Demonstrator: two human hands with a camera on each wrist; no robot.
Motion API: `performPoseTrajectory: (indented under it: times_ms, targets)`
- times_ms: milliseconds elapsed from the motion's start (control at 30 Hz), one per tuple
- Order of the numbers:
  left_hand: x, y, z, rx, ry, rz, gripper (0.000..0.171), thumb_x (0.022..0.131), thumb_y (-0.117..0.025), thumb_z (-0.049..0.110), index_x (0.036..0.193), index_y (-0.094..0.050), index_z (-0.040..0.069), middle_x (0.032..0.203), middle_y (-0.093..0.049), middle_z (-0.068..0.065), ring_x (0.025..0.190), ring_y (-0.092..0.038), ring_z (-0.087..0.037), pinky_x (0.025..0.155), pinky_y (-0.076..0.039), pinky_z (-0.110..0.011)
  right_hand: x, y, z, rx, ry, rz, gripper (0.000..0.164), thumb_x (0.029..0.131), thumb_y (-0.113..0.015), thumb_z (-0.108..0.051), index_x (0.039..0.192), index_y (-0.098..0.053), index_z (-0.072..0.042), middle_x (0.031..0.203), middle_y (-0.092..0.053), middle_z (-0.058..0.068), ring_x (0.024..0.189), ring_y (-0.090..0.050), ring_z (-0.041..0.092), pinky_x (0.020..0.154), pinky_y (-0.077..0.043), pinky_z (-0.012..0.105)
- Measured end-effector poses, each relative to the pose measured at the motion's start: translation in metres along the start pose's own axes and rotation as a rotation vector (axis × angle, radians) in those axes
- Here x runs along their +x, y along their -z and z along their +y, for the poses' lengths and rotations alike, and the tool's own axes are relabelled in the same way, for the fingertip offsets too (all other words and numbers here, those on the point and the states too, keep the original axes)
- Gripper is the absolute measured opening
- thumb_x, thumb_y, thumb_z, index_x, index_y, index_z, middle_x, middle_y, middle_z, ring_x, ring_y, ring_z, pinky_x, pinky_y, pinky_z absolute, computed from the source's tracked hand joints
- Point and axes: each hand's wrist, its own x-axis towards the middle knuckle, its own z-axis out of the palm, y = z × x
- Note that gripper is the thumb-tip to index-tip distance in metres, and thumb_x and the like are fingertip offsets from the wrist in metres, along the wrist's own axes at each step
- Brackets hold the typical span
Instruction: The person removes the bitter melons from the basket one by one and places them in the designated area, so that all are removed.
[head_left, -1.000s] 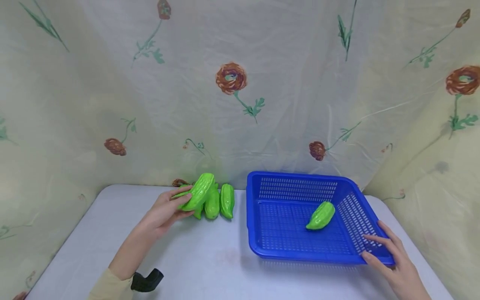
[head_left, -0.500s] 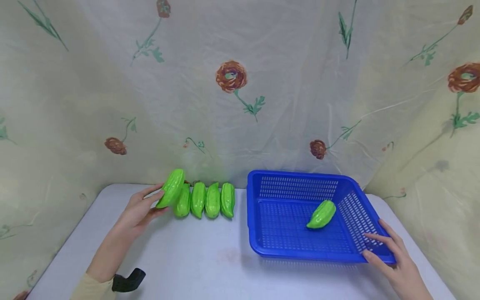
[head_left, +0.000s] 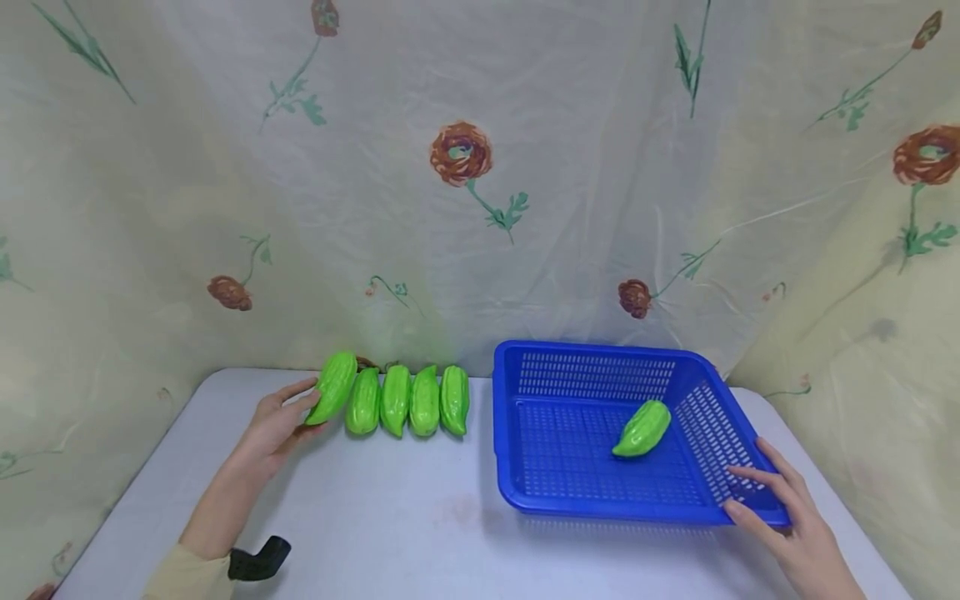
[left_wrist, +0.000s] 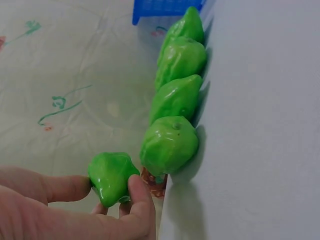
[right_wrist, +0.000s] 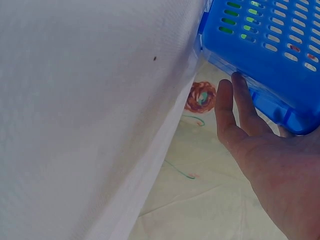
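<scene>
My left hand (head_left: 281, 425) pinches a glossy green bitter melon (head_left: 333, 387) between thumb and fingers, as the left wrist view also shows. It is tilted, at the left end of a row of several bitter melons (head_left: 395, 400), with a small gap to the nearest. These lie side by side, close together, near the table's back edge. My right hand (head_left: 795, 521) rests on the front right corner of a blue plastic basket (head_left: 600, 505), its fingers fairly straight over the rim. One more bitter melon (head_left: 643, 429) lies slanted inside the basket.
Under everything is a white-covered table (head_left: 420, 533). A floral curtain (head_left: 555, 208) hangs behind its back edge and at both sides. The basket stands to the right of the row. A black strap piece (head_left: 258, 560) sticks out from the left wrist.
My left hand has carried its bitter melon left from over the row, then lowered it towards the row's left end. The right hand and the basket have stayed in place.
</scene>
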Motion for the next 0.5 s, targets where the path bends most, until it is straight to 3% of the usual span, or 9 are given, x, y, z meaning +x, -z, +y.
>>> performPoseTrajectory:
  times_ms: [167, 267, 300, 400, 433, 500]
  targets:
    - [0.006, -0.002, -0.006, 0.01, 0.011, 0.013, 0.062, 0.115, -0.046, 0.018, 0.17, -0.022, -0.001, 0.163, -0.031, -0.026, 0.105, -0.057, -0.011, 0.084, -0.062, -0.019, -0.001, 0.0, -0.001, 0.007, -0.017, -0.006, 0.044, 0.108, -0.065, -0.018, 0.15, -0.056, -0.008, 0.181, -0.004, -0.021, 0.168, 0.003, 0.006, 0.126, -0.001, 0.081]
    - [0.008, -0.002, -0.009, 0.011, 0.009, 0.013, 0.062, 0.115, -0.045, 0.018, 0.17, -0.022, -0.002, 0.164, -0.03, -0.027, 0.107, -0.057, -0.012, 0.085, -0.062, -0.019, -0.001, 0.0, 0.0, 0.002, -0.011, 0.0, 0.043, 0.108, -0.065, -0.018, 0.149, -0.057, -0.008, 0.181, -0.005, -0.021, 0.168, 0.001, 0.006, 0.13, 0.0, 0.073]
    - [0.008, -0.003, -0.01, 0.009, 0.01, 0.013, 0.062, 0.116, -0.045, 0.018, 0.17, -0.022, -0.002, 0.165, -0.029, -0.028, 0.108, -0.057, -0.012, 0.086, -0.061, -0.019, -0.001, 0.0, 0.0, -0.006, -0.008, 0.003, 0.043, 0.108, -0.065, -0.018, 0.149, -0.057, -0.009, 0.181, -0.005, -0.021, 0.168, 0.0, 0.006, 0.135, 0.0, 0.06]
    - [0.009, -0.003, -0.012, -0.003, 0.013, 0.014, 0.062, 0.116, -0.044, 0.017, 0.17, -0.021, -0.002, 0.167, -0.027, -0.029, 0.108, -0.057, -0.011, 0.087, -0.061, -0.019, 0.0, 0.0, -0.001, -0.01, -0.01, -0.001, 0.044, 0.108, -0.065, -0.017, 0.15, -0.057, -0.009, 0.181, -0.005, -0.02, 0.169, -0.002, 0.012, 0.134, -0.002, 0.053]
    - [0.009, -0.003, -0.013, -0.01, 0.016, 0.015, 0.062, 0.116, -0.044, 0.017, 0.17, -0.021, -0.002, 0.166, -0.027, -0.029, 0.107, -0.057, -0.011, 0.088, -0.061, -0.019, 0.0, 0.0, 0.0, -0.02, -0.02, -0.006, 0.044, 0.108, -0.065, -0.019, 0.151, -0.057, -0.01, 0.181, -0.005, -0.02, 0.169, -0.002, 0.013, 0.135, -0.004, 0.045]
    - [0.01, -0.002, -0.013, -0.019, 0.021, 0.019, 0.063, 0.116, -0.044, 0.017, 0.17, -0.02, -0.001, 0.165, -0.029, -0.028, 0.106, -0.057, -0.01, 0.088, -0.061, -0.019, 0.0, 0.001, -0.001, -0.021, -0.036, -0.015, 0.044, 0.109, -0.064, -0.02, 0.151, -0.056, -0.01, 0.182, -0.003, -0.018, 0.17, 0.0, 0.018, 0.136, -0.007, 0.055]
